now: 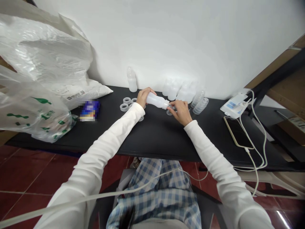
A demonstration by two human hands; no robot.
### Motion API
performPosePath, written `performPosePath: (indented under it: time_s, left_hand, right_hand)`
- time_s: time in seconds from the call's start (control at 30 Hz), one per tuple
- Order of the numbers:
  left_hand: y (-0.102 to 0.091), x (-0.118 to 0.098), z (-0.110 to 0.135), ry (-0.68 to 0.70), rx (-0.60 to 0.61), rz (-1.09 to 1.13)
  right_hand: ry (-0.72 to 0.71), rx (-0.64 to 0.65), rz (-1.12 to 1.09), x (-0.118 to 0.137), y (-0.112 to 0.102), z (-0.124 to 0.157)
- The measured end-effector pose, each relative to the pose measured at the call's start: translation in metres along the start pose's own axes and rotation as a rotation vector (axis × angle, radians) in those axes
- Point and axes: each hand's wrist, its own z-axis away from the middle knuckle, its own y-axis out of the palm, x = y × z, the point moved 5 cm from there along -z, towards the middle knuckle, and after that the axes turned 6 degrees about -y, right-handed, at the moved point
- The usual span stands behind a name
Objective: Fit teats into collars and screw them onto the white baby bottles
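My left hand (143, 96) is wrapped round a translucent white plastic bottle (157, 100), held on its side above the black table (154, 133). At the bottle's neck my right hand (181, 111) is closed in a pinch on a small clear part (172, 107) that I cannot make out. Several clear plastic rings (125, 105) lie on the table left of my left hand.
More bottles (181, 90) stand along the white wall, one upright bottle (132, 81) apart on the left. Stacked clear caps (200, 103) lie right of them. A phone (238, 132) with a white cable, a white box (234, 105), a blue packet (89, 110) and large plastic bags (43, 79) are here too.
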Motion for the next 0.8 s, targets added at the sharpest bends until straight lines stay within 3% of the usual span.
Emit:
performPosePath:
  time_s: [0.3, 0.7, 0.8]
  left_hand:
    - [0.001, -0.013, 0.01, 0.298, -0.047, -0.076]
    - [-0.003, -0.011, 0.003, 0.293, -0.011, -0.082]
    - [-0.001, -0.003, 0.0, 0.175, -0.043, -0.128]
  right_hand:
    - [-0.023, 0.032, -0.031, 0.005, 0.0, -0.001]
    - [-0.045, -0.036, 0.076, 0.014, -0.002, -0.001]
    - [-0.077, -0.028, 0.131, 0.013, -0.002, -0.001]
